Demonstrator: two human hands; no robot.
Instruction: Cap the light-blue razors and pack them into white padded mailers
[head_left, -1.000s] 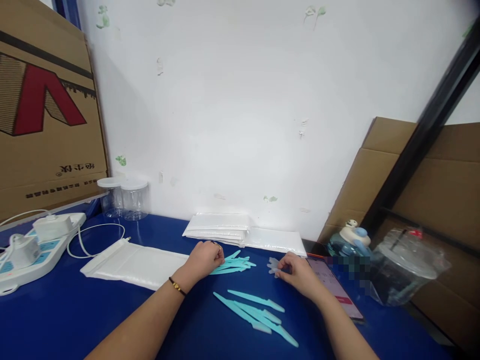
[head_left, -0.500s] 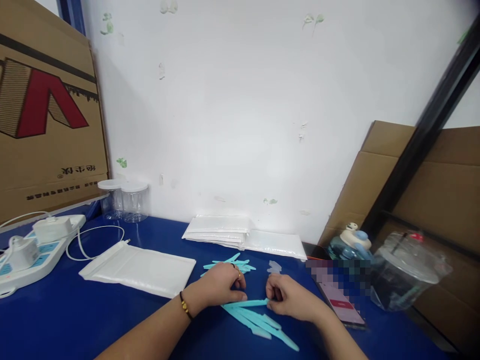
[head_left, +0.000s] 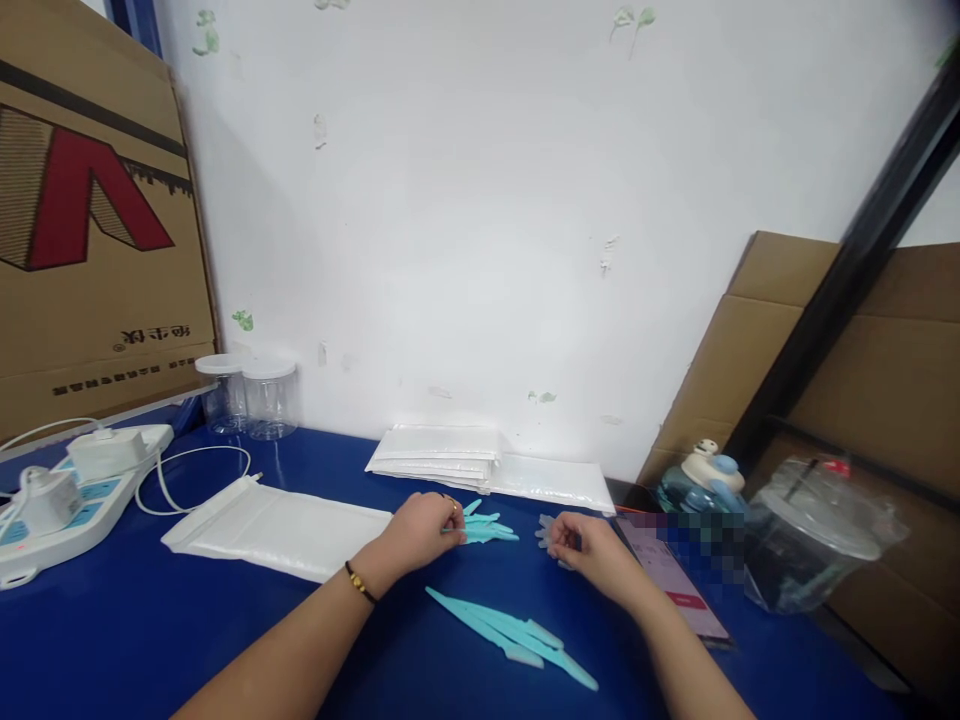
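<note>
While both hands work low over the blue tabletop [head_left: 405,670], a far pile of turquoise razors [head_left: 489,531], eyebrow type by their shape, lies between them. Left hand [head_left: 421,533] is the nearer: its fingertips sit at the pile's left end, touching or just over it. Long axes run mostly left to right, a few splayed upward; right-hand ends point toward the other hand, with bare blue between.

Left fingers: thumb and forefinger drawn together. Cannot tell whether a razor is pinched there; the hand covers that end.

Right hand [head_left: 592,555]: fingers curled, thumb bent toward forefinger, just at a small cluster of translucent caps [head_left: 545,529]. Caps lie left of and partly beneath the fingertips. Whether one is gripped, cannot tell.

Second group, three near razors [head_left: 516,629], on the wearer's side of both hands, apart from either. They slant from upper left to lower right, drawn together at the left, fanned at the right. Narrow left ends nearer the left hand; pale-edged right ends nearer the right.

About them: white padded mailer [head_left: 285,520] beyond the left forearm, smartphone [head_left: 684,592] just right of the right hand.
</note>
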